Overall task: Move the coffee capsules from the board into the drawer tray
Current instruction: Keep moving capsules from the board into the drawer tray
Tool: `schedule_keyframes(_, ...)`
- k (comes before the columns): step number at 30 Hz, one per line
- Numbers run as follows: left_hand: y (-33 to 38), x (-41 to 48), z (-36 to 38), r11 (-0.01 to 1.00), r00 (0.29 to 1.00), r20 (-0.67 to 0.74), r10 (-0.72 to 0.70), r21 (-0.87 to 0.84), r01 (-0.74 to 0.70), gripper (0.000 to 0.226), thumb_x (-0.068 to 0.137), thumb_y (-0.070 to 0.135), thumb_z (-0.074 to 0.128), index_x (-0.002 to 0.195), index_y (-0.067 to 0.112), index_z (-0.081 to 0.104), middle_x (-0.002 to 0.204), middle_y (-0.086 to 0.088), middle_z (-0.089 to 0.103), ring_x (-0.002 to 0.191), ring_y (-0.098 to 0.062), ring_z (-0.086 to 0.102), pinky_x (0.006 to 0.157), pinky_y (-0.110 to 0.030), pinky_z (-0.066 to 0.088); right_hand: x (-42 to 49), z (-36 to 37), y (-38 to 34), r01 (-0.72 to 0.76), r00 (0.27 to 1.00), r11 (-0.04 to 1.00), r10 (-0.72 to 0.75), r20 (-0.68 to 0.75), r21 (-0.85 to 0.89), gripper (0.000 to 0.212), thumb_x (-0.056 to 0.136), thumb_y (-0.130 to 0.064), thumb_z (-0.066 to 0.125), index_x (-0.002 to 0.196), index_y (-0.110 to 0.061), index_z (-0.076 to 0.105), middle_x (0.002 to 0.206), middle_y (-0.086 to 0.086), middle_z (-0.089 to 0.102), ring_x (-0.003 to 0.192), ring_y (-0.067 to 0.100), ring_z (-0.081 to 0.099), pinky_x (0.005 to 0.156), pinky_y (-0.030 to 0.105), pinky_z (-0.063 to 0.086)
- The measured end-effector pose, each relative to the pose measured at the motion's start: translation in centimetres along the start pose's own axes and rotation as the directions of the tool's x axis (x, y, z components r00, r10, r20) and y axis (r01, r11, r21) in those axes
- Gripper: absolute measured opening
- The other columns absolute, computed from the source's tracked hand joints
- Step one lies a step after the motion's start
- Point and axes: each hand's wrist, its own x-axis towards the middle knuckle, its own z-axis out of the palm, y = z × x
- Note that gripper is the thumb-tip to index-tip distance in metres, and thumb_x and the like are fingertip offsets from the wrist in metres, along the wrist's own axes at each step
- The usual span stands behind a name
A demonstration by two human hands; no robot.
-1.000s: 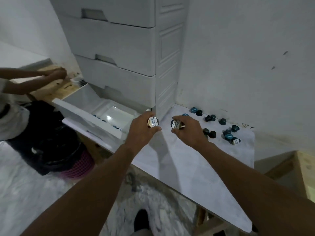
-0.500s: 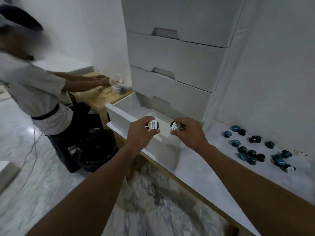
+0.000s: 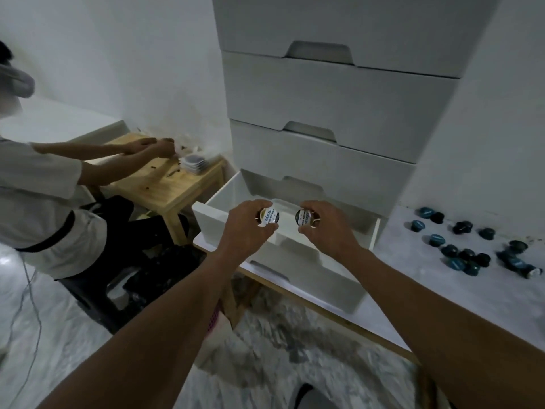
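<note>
Two capsules are in my hands, one each: my left hand [image 3: 246, 228] pinches a foil-topped capsule [image 3: 267, 217], my right hand [image 3: 327, 227] grips a second capsule [image 3: 305, 217], both held over the open drawer [image 3: 309, 261] at the bottom of the white cabinet [image 3: 339, 113]. More dark capsules [image 3: 466, 255] lie scattered on the board [image 3: 413, 276] to the right. Another person [image 3: 44, 202] works at a wooden bench [image 3: 165, 184].
</note>
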Motion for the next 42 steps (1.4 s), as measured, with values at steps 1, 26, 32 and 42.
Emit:
schedule_keyframes(1, -0.4, 0.9, 0.1, 1.0, 1.0, 0.013, -0.002, -0.014, 0.003, 0.044, 0.074, 0.023, 0.079, 0.114, 0.016, 0.064, 0.111, -0.002, 0.067, 0.091, -0.012, 0.063, 0.087, -0.032, 0.054, 0.8, 0.4, 0.1, -0.023, 1.0, 1.0, 0.023, 0.007, -0.003, 0.049, 0.072, -0.012, 0.078, 0.118, -0.014, 0.062, 0.115, 0.007, 0.063, 0.098, 0.02, 0.062, 0.092, 0.038, 0.051)
schedule_keyframes(26, -11.4, 19.6, 6.4, 0.832, 0.651, 0.759, 0.024, 0.346, -0.434, 0.038, 0.081, 0.041, 0.065, 0.118, 0.038, 0.057, 0.116, 0.008, 0.06, 0.088, -0.01, 0.059, 0.059, -0.011, 0.042, 12.1, 11.4, 7.3, -0.447, 0.861, 0.875, 0.477, 0.176, -0.185, 0.051, 0.07, -0.009, 0.079, 0.118, -0.016, 0.062, 0.115, 0.008, 0.062, 0.104, 0.023, 0.058, 0.088, 0.026, 0.043)
schedule_keyframes(32, -13.3, 19.8, 8.5, 0.883, 0.561, 0.822, 0.1, 0.186, -0.43, 0.047, 0.079, 0.024, 0.071, 0.124, 0.02, 0.058, 0.121, -0.006, 0.056, 0.105, -0.022, 0.056, 0.08, -0.021, 0.04, 11.8, 12.5, 6.6, -0.522, 0.803, 0.813, 0.57, 0.175, -0.257, 0.052, 0.072, -0.005, 0.074, 0.122, -0.014, 0.06, 0.123, 0.009, 0.061, 0.111, 0.024, 0.056, 0.091, 0.027, 0.043)
schedule_keyframes(42, -14.0, 19.9, 9.8, 0.864, 0.52, 0.847, 0.109, 0.178, -0.472, 0.052, 0.079, 0.022, 0.071, 0.128, 0.015, 0.054, 0.124, -0.013, 0.053, 0.109, -0.028, 0.054, 0.09, -0.033, 0.045, 12.0, 13.1, 6.8, -0.527, 0.775, 0.798, 0.592, 0.219, -0.292, 0.056, 0.074, -0.008, 0.076, 0.126, -0.014, 0.057, 0.128, 0.009, 0.059, 0.115, 0.024, 0.055, 0.096, 0.03, 0.045)
